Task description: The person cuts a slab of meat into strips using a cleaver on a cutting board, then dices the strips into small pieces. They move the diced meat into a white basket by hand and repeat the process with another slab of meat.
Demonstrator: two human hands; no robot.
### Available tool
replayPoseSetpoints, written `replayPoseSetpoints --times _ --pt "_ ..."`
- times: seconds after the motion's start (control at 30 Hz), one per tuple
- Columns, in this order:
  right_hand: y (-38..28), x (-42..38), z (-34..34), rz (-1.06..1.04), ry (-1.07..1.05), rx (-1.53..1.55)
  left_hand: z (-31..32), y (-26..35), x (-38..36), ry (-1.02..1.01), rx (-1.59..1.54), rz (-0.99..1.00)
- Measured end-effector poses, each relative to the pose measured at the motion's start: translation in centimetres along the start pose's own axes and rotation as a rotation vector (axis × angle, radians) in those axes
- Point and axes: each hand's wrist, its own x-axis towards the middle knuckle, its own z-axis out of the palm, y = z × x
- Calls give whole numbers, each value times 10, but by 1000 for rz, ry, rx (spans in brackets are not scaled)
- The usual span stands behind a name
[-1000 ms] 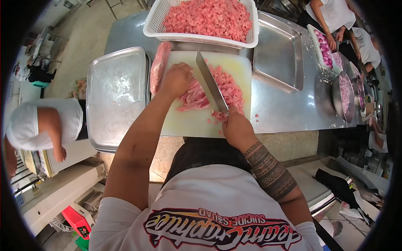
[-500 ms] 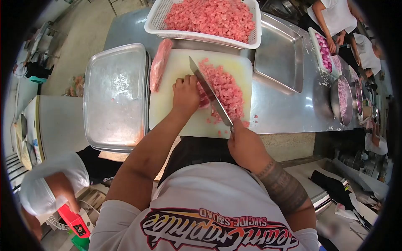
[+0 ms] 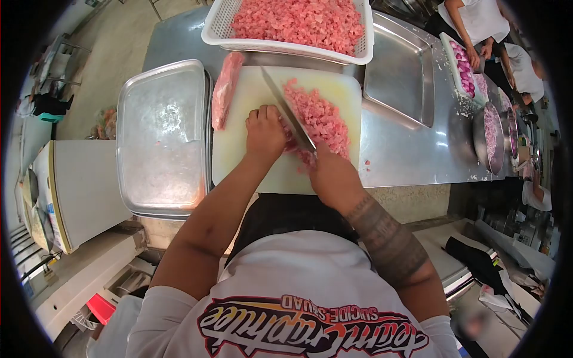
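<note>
On the white cutting board [image 3: 233, 170], my left hand [image 3: 265, 132] presses with curled fingers on a piece of meat, which shows only in part beside the blade. My right hand [image 3: 335, 179] grips the handle of a large knife [image 3: 289, 110]. The blade lies diagonally, its tip toward the top left of the board, close beside my left fingers. A heap of diced pink meat [image 3: 319, 119] lies right of the blade. One long uncut strip of meat [image 3: 227, 89] rests along the board's left edge.
Metal trays [image 3: 161, 137] stand left of the board. Behind it is a white basket [image 3: 209, 36] of diced meat. An empty metal tray [image 3: 400, 68] sits at the back right. Farther right are a tray of purple onions [image 3: 462, 68], a bowl [image 3: 490, 140] and co-workers [image 3: 477, 24].
My right hand and the knife have moved left and up, closer to my left hand. The co-worker at the lower left has mostly left the view.
</note>
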Motion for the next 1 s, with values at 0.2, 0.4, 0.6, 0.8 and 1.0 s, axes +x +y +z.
replayPoseSetpoints --times 0.2,0.4,0.6,0.8,1.0 --pt "-10 -49 -20 50 -134 21 1 1 -2 48 1 26" --pt "4 21 39 -58 40 65 -3 -1 0 33 23 34" --pt "21 4 31 7 77 27 -10 -23 2 -7 -2 109" --pt "-9 -47 -6 74 -51 -2 -16 -12 -7 -15 118 70" --pt "-2 -40 15 -22 -3 37 -14 -10 -8 -3 96 71"
